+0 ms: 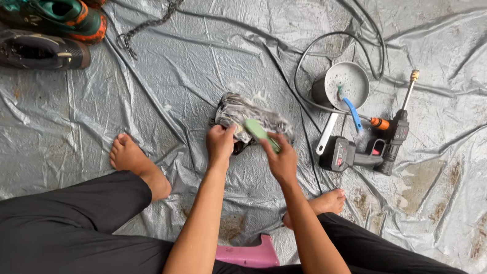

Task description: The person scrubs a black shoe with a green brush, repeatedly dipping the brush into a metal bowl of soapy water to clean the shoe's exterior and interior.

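A soapy dark shoe (246, 114) lies on the grey plastic sheet (203, 58) in front of me. My left hand (220, 143) grips the shoe at its near edge. My right hand (281, 158) holds a green brush (258, 131) with its head pressed on the foam-covered top of the shoe. Both forearms reach forward between my knees, and my bare feet (129, 157) rest on the sheet at either side.
Three more shoes, two green-and-orange (42, 12) and one black (31, 50), lie at far left. A metal pot (344, 81) with a blue-handled brush, a cordless spray gun (378, 148), hoses and a chain (146, 23) lie beyond. A pink stool (247, 255) is under me.
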